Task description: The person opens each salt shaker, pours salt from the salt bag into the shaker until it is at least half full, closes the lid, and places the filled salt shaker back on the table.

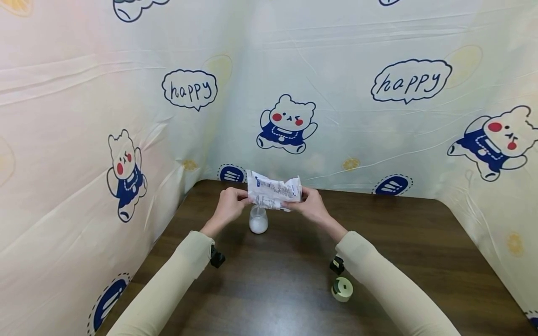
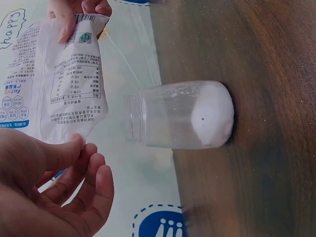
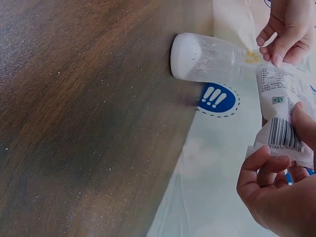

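Observation:
A white printed salt bag (image 1: 274, 189) is held sideways in the air between both hands. My left hand (image 1: 229, 204) pinches its left corner between thumb and forefinger; the other fingers curl loosely beneath, as the left wrist view shows. With thumb and fingers, my right hand (image 1: 312, 204) grips the barcode end (image 3: 284, 134). Below the bag's left corner stands an open clear glass jar (image 2: 170, 116), upright on the table. White grains (image 2: 212, 116) fill its bottom part, and some cling to the inner wall. Neither hand touches the jar.
A pale green round lid (image 1: 342, 289) lies on the dark wooden table (image 1: 273, 280) near the right forearm. White specks are scattered over the tabletop. Cartoon-printed cloth (image 1: 336, 130) hangs along the back and sides.

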`<state>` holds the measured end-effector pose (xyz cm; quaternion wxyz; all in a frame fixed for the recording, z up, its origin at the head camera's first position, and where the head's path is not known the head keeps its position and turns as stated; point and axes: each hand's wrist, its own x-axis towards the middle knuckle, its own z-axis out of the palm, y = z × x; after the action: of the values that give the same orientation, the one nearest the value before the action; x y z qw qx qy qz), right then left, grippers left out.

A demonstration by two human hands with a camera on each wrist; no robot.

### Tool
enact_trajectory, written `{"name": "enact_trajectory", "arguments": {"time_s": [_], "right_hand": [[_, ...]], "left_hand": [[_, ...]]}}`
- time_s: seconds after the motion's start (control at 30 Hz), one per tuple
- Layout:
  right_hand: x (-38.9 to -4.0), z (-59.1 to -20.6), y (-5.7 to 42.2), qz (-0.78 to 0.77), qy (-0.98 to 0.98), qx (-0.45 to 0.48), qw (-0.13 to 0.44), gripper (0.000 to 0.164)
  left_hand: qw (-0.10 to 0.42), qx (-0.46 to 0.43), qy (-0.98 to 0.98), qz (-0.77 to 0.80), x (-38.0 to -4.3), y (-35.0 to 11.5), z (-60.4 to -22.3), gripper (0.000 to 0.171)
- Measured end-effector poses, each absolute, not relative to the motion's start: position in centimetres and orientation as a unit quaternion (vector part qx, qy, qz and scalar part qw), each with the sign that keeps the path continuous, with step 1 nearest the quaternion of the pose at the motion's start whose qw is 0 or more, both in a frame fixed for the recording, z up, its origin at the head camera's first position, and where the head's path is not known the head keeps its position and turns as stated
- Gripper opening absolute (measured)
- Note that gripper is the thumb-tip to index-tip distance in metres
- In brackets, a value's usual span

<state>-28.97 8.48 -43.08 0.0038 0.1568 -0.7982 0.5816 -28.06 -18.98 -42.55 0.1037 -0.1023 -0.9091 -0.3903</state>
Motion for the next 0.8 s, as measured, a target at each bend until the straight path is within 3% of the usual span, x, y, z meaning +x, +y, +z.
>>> {"name": "enact_trajectory", "arguments": {"time_s": [0.8], "right_hand": [[-28.97,-42.97,8.49,0.579,-0.800,0.158,0.003,0.046]], "left_hand": [[0.097,-0.093,-0.913,-0.385,-27.84,-18.90,-42.32,0.012]]}}
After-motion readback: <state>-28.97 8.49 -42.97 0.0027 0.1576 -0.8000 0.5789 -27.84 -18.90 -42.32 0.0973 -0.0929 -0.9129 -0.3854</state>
